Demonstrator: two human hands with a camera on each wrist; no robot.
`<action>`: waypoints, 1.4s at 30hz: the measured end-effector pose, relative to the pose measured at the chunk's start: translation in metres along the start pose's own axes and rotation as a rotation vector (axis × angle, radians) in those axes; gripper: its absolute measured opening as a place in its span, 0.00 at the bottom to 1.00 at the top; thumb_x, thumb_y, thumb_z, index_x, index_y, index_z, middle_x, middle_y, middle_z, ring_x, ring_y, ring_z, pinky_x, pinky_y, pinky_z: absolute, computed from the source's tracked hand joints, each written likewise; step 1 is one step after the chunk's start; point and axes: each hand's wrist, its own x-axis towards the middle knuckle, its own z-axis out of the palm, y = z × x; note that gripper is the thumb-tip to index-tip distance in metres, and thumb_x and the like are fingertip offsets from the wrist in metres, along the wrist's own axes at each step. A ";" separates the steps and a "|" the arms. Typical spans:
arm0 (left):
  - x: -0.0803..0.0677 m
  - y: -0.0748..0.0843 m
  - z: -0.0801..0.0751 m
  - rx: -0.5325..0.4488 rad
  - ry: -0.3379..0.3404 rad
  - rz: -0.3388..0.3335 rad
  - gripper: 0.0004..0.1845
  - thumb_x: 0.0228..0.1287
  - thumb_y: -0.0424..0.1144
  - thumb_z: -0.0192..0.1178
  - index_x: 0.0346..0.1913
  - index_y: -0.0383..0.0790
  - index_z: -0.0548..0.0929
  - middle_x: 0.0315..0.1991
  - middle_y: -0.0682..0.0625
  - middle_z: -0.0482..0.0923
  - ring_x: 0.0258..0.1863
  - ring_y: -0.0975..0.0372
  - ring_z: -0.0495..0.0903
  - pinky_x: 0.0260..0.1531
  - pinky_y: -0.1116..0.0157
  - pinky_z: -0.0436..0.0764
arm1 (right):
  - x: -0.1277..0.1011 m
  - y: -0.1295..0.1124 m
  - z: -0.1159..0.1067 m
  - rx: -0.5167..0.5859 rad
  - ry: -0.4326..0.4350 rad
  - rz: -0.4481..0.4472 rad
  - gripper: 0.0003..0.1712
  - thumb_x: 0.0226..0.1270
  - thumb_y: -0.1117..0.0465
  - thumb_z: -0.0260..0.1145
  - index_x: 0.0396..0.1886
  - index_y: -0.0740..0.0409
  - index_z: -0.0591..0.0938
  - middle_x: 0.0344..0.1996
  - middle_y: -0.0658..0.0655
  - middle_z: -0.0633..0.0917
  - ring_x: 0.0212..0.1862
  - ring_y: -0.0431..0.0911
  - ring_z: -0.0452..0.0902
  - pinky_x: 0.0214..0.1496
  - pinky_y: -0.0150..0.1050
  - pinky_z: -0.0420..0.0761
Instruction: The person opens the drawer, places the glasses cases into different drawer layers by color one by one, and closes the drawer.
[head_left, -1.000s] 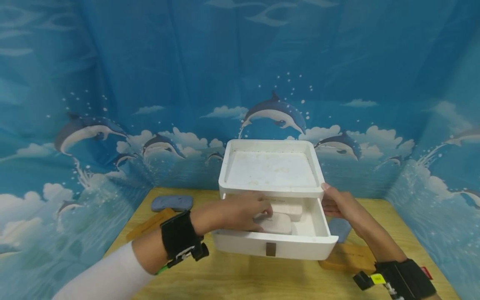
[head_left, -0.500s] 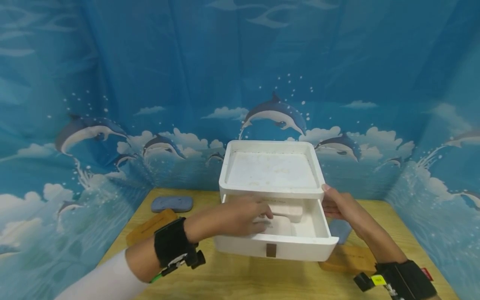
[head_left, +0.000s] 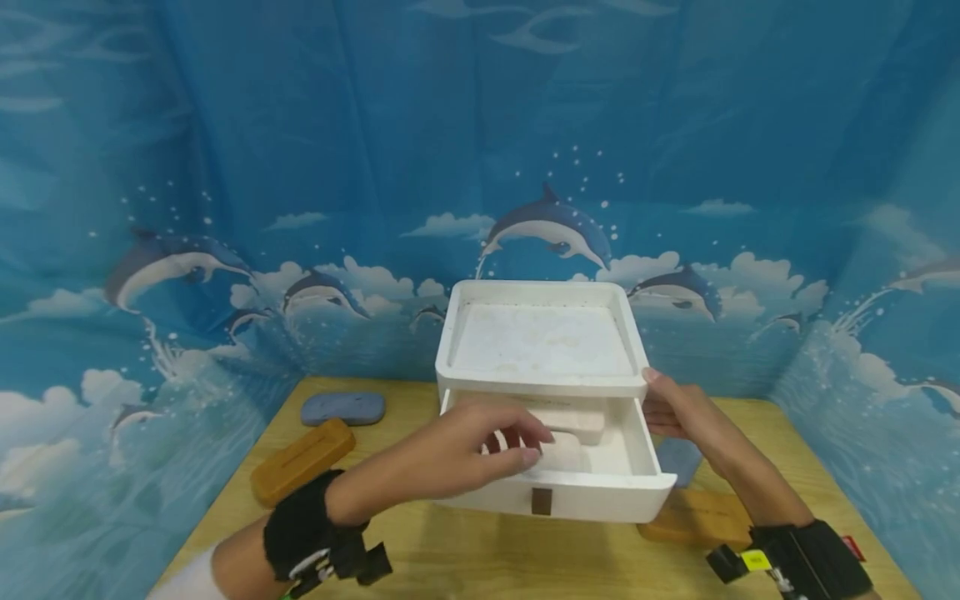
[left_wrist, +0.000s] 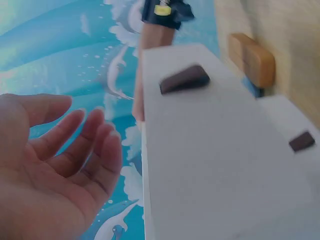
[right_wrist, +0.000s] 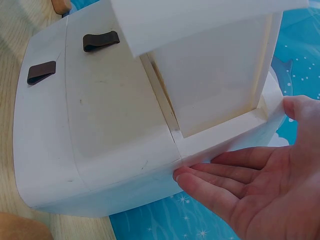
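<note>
A white drawer unit point(head_left: 540, 385) stands on the wooden table point(head_left: 525, 562), its upper drawer point(head_left: 592, 498) pulled out. Two white cases lie inside, one in front point(head_left: 564, 454) and one behind point(head_left: 576, 421). My left hand point(head_left: 525, 446) hovers over the drawer's front left edge, fingers relaxed and holding nothing; the left wrist view shows its bare palm point(left_wrist: 65, 165) beside the drawer front point(left_wrist: 210, 150). My right hand point(head_left: 667, 408) lies flat against the unit's right side, and its straight fingers point(right_wrist: 225, 175) press the white wall point(right_wrist: 100, 125).
A blue case point(head_left: 342, 407) and an orange-brown case point(head_left: 302, 461) lie left of the unit. Another blue case point(head_left: 678, 458) and an orange-brown one point(head_left: 693, 517) lie at its right, under my right forearm. Dolphin-print cloth walls close in the table on three sides.
My left hand has drawn back out of the drawer toward me and lifted off the front white case, which stays inside. The right hand has not moved.
</note>
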 end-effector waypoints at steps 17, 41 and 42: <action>-0.062 -0.032 0.046 -0.473 -0.113 -0.188 0.21 0.78 0.41 0.58 0.68 0.39 0.79 0.60 0.42 0.85 0.55 0.70 0.84 0.53 0.71 0.81 | -0.001 -0.003 0.002 -0.007 0.007 -0.008 0.50 0.81 0.29 0.39 0.79 0.67 0.64 0.70 0.73 0.75 0.66 0.61 0.81 0.60 0.50 0.85; -0.048 -0.063 0.093 -0.924 -0.140 -0.211 0.23 0.80 0.41 0.54 0.67 0.27 0.73 0.66 0.34 0.80 0.57 0.61 0.86 0.55 0.61 0.85 | -0.002 -0.003 0.001 0.006 -0.001 -0.030 0.48 0.82 0.31 0.41 0.79 0.66 0.64 0.69 0.73 0.76 0.66 0.62 0.80 0.62 0.52 0.84; -0.046 -0.062 0.093 -0.935 -0.146 -0.203 0.23 0.81 0.41 0.54 0.66 0.27 0.73 0.66 0.34 0.80 0.56 0.62 0.86 0.55 0.61 0.85 | -0.002 -0.002 0.000 0.004 0.003 -0.025 0.48 0.81 0.30 0.41 0.79 0.66 0.64 0.69 0.73 0.76 0.66 0.61 0.81 0.62 0.52 0.84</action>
